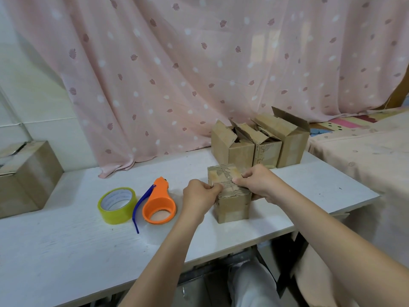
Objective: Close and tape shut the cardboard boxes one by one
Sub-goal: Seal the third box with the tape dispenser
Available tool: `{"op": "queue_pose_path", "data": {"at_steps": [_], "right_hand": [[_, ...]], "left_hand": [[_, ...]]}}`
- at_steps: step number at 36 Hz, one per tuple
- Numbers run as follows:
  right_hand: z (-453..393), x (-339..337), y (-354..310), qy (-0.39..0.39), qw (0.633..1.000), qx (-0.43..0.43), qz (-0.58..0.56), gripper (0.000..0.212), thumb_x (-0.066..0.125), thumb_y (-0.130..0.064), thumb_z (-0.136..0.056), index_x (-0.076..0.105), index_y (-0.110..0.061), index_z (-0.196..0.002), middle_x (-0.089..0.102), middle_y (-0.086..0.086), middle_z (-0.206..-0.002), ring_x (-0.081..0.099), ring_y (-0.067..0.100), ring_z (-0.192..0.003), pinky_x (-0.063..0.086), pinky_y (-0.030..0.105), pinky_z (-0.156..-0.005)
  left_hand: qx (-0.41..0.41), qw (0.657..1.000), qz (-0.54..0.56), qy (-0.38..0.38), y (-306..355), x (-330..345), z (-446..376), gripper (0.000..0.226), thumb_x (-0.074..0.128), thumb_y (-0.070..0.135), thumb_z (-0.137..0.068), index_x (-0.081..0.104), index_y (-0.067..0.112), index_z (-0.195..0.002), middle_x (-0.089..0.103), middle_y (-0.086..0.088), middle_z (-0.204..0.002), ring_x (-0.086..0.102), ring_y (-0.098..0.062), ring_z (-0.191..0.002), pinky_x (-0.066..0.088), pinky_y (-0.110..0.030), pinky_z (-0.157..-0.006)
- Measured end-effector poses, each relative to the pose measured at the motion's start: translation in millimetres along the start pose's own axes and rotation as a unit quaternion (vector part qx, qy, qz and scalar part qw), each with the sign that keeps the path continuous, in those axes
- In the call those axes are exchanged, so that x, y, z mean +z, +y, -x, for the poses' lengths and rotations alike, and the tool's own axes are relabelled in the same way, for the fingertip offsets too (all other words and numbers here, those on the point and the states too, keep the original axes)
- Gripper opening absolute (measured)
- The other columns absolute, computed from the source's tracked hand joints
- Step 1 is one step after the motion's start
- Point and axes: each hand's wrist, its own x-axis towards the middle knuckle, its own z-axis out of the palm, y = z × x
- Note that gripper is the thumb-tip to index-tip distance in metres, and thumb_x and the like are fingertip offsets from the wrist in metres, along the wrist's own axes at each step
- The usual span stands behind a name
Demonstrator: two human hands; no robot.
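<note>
Both hands, left hand [200,196] and right hand [257,181], are pinching the small brown cardboard box [230,196] near the bench's front edge; probably light, stiff; gripping its sides suits.

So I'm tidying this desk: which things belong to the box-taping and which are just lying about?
Job: box in hand, left hand, right hand, three open boxes, tape roll, orange dispenser.
Lying about: big box, curtain, bedding.

Two hands, left [200,197] and right [259,181], five cardboard boxes: one closed box [232,196], three open boxes [259,145] behind, one large box [24,176] far left, one tape roll [117,204], one orange tape dispenser [159,202], one white table [88,240], one pink curtain [199,63]
</note>
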Motion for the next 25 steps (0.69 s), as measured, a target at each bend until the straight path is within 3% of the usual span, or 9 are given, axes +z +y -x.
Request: {"op": "queue_pose_path", "data": {"at_steps": [4,8,12,17,21,25], "right_hand": [[1.8,0.5,0.1,0.006,1.0,0.001,-0.01,0.028,0.075,-0.021,-0.09,0.068,0.001,-0.105,0.068,0.007,-0.08,0.065,0.017,-0.066,0.052,0.026,-0.045],[0.9,4.1,1.4,0.013,1.0,-0.003,0.009,0.031,0.076,-0.027,-0.089,0.071,0.001,-0.1,0.074,0.013,-0.088,0.072,0.028,-0.081,0.062,0.041,-0.069],[0.8,7.5,-0.3,0.027,0.999,0.001,0.035,0.046,0.084,-0.04,-0.078,0.073,0.002,-0.094,0.075,0.016,-0.092,0.072,0.031,-0.09,0.059,0.05,-0.084],[-1.7,8.8,1.0,0.032,0.999,0.008,0.029,0.049,0.085,-0.04,-0.076,0.072,0.003,-0.095,0.074,0.018,-0.095,0.071,0.034,-0.093,0.057,0.05,-0.085],[-1.3,8.6,3.8,0.04,0.999,0.002,0.016,0.049,0.081,-0.036,-0.082,0.07,0.007,-0.101,0.074,0.021,-0.093,0.07,0.033,-0.085,0.056,0.053,-0.085],[-1.5,7.5,-0.3,0.02,1.0,0.013,0.014,0.041,0.08,-0.034,-0.084,0.07,0.002,-0.099,0.074,0.018,-0.097,0.071,0.034,-0.09,0.06,0.054,-0.079]], "left_hand": [[-0.002,0.999,-0.03,-0.036,5.0,1.3,-3.1,0.029,0.078,0.038,-0.082,0.07,0.015,-0.067,0.065,0.006,-0.06,0.057,-0.005,-0.057,0.038,-0.015,-0.047],[-0.015,0.998,-0.004,-0.055,2.9,1.7,-4.9,0.026,0.08,0.033,-0.081,0.069,0.015,-0.066,0.064,0.005,-0.059,0.057,-0.009,-0.059,0.043,-0.018,-0.053],[-0.042,0.998,-0.019,-0.051,7.2,-1.8,-9.9,0.037,0.073,0.035,-0.084,0.062,0.01,-0.059,0.06,-0.002,-0.056,0.056,-0.018,-0.058,0.044,-0.021,-0.056],[-0.063,0.995,-0.048,-0.06,23.4,-9.4,-14.0,0.037,0.072,0.035,-0.089,0.052,0.006,-0.077,0.056,-0.005,-0.067,0.052,-0.014,-0.046,0.031,-0.014,-0.029],[-0.076,0.994,-0.019,-0.081,25.8,-8.1,-14.6,0.033,0.077,0.025,-0.086,0.062,-0.003,-0.098,0.071,-0.014,-0.093,0.067,-0.022,-0.063,0.044,-0.018,-0.037],[-0.103,0.99,0.021,-0.092,22.1,-11.0,-15.2,0.037,0.078,0.016,-0.084,0.063,-0.007,-0.109,0.073,-0.02,-0.101,0.073,-0.025,-0.072,0.055,-0.023,-0.046]]}}
